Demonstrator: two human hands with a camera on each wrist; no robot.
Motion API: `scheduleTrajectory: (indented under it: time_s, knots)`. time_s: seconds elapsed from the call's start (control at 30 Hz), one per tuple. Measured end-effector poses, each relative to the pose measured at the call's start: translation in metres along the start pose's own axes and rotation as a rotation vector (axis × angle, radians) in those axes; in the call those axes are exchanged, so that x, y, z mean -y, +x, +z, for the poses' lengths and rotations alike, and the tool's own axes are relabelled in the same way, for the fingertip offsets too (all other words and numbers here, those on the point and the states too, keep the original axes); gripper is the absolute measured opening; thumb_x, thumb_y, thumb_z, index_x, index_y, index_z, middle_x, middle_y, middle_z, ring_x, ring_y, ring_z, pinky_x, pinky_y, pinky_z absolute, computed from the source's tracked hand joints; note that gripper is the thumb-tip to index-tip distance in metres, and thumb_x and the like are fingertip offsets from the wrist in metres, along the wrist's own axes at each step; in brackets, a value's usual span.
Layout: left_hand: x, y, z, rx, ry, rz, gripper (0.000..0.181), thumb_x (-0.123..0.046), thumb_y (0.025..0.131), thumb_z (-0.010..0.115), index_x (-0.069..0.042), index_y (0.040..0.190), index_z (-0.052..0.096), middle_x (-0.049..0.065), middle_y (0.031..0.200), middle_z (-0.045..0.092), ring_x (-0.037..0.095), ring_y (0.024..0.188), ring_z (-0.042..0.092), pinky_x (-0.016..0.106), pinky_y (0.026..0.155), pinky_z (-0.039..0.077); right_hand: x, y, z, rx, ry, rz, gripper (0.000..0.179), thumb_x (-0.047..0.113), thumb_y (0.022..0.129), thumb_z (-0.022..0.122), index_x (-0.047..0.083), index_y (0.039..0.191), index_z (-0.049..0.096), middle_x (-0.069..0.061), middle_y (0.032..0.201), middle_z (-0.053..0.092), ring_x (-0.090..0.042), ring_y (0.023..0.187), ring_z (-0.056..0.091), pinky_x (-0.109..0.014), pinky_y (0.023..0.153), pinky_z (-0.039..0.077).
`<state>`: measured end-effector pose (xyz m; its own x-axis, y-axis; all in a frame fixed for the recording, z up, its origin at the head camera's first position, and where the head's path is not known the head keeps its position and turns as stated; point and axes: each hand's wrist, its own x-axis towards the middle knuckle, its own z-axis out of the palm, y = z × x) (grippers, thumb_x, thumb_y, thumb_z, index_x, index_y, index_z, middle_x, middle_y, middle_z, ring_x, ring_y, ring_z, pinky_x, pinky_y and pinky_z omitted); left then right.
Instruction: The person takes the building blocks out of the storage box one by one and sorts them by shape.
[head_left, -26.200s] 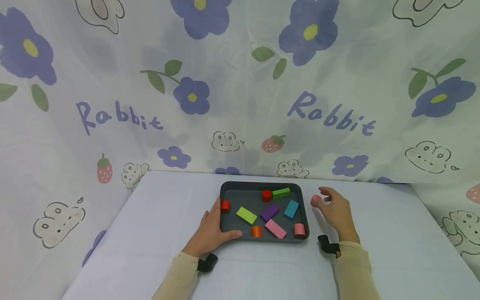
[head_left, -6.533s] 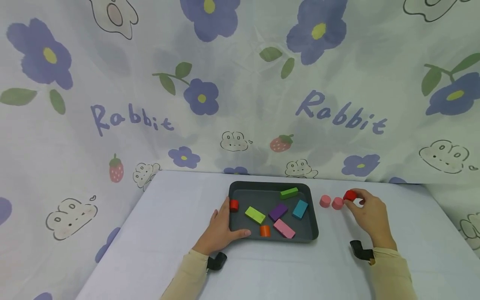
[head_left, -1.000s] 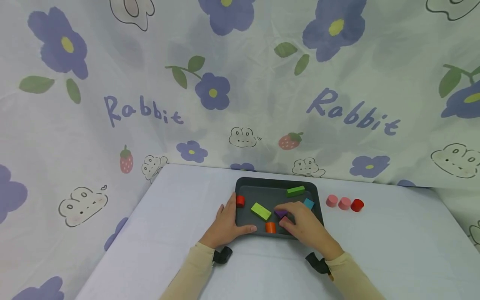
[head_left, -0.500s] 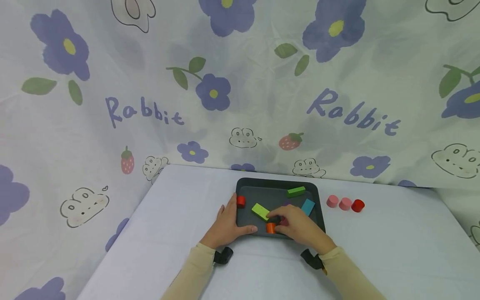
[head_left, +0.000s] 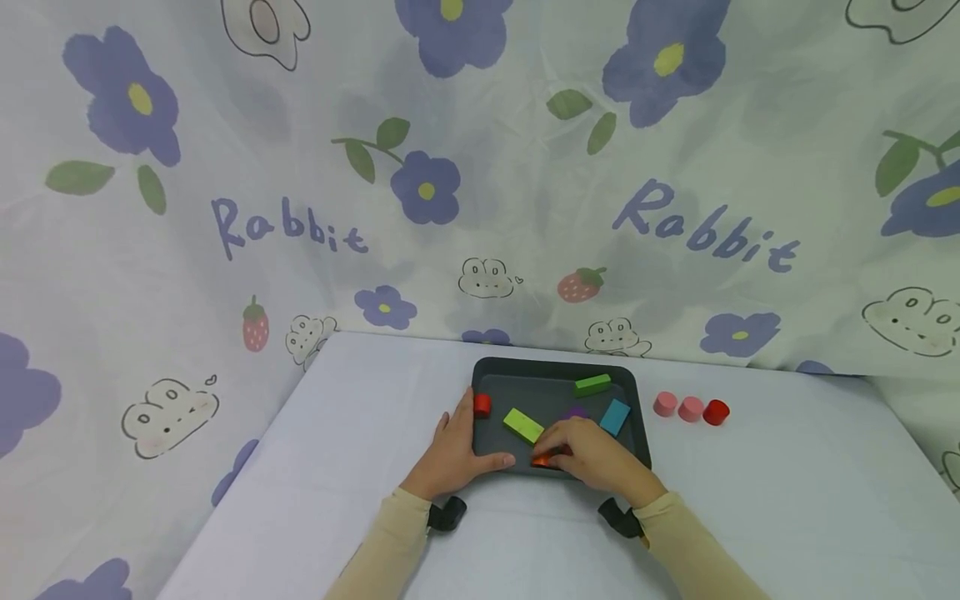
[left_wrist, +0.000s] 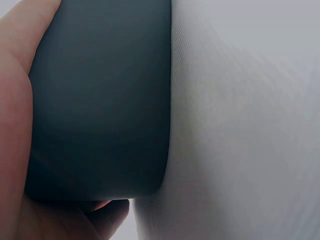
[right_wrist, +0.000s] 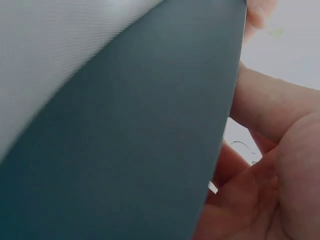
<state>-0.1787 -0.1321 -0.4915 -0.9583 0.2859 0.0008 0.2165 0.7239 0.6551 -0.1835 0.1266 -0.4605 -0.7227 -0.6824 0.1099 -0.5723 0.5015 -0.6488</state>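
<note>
In the head view a dark grey tray lies on the white table with coloured blocks inside. My left hand rests at its front left corner, fingers straight along the left side and thumb over the front rim. The fingers of my right hand reach into the tray and pinch an orange cylinder block near the front wall. Close by lie a lime block and a partly covered purple block. The right hand hides the pink rectangular block. The right wrist view shows mostly the tray's outer wall.
Also in the tray are a red cylinder by the left wall, a green block and a blue block. Right of the tray, two pink cylinders and another red cylinder stand in a row. Printed cloth hangs behind.
Over the last second my right hand has moved left and toward me, onto the orange cylinder. Earlier, two pink cylinders and a red one came to stand in the row at right.
</note>
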Motion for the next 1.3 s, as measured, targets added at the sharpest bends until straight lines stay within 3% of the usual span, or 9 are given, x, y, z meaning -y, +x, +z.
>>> scheduleTrajectory:
  time_s: [0.27,0.43,0.67,0.9,1.13,1.3]
  knots:
    - [0.001,0.000,0.001,0.004,0.006,0.002,0.123,-0.059,0.082,0.077,0.003,0.159,0.004,0.018,0.167,0.010,0.033,0.152,0.019,0.056,0.123,0.006,0.003,0.002,-0.003,0.032,-0.128,-0.004,0.032,-0.008,0.085,0.071,0.007,0.111,0.078,-0.004,0.114,0.071,-0.028,0.109,0.063,-0.047,0.095,0.053]
    - [0.000,0.000,0.001,0.004,-0.006,0.012,0.123,-0.058,0.083,0.077,0.003,0.159,0.003,0.018,0.167,0.009,0.032,0.152,0.018,0.056,0.123,0.005,0.003,0.004,-0.002,0.025,-0.199,0.010,0.029,-0.004,0.084,0.076,0.008,0.110,0.078,-0.003,0.114,0.071,-0.025,0.107,0.062,-0.044,0.095,0.053]
    - [-0.001,0.000,0.000,-0.002,-0.012,0.021,0.123,-0.058,0.082,0.077,0.004,0.159,0.003,0.018,0.167,0.010,0.032,0.152,0.019,0.056,0.123,0.006,0.005,0.004,-0.002,0.011,-0.192,0.035,0.027,-0.003,0.084,0.078,0.007,0.109,0.076,-0.002,0.107,0.072,-0.019,0.098,0.064,-0.041,0.090,0.056]
    - [0.000,-0.001,0.000,-0.001,-0.009,0.017,0.125,-0.060,0.082,0.077,0.002,0.160,0.001,0.016,0.167,0.010,0.029,0.152,0.019,0.054,0.123,0.006,0.006,-0.002,-0.003,-0.017,-0.174,0.096,0.032,-0.002,0.086,0.076,0.010,0.116,0.074,0.001,0.109,0.070,-0.019,0.101,0.060,-0.043,0.093,0.053]
    - [0.001,-0.001,0.000,-0.009,0.005,0.006,0.125,-0.062,0.081,0.076,0.001,0.160,0.003,0.014,0.167,0.010,0.029,0.152,0.019,0.053,0.123,0.005,0.003,-0.008,-0.006,-0.081,-0.185,0.069,0.031,0.003,0.087,0.077,0.011,0.117,0.074,0.002,0.108,0.070,-0.019,0.102,0.058,-0.043,0.090,0.053]
    - [0.001,-0.001,0.000,-0.005,0.007,0.002,0.125,-0.062,0.081,0.076,0.001,0.160,0.003,0.015,0.167,0.010,0.029,0.152,0.019,0.053,0.123,0.005,0.004,-0.011,-0.006,-0.135,-0.189,0.082,0.031,0.008,0.088,0.078,0.011,0.119,0.072,0.002,0.108,0.068,-0.016,0.096,0.054,-0.033,0.083,0.053]
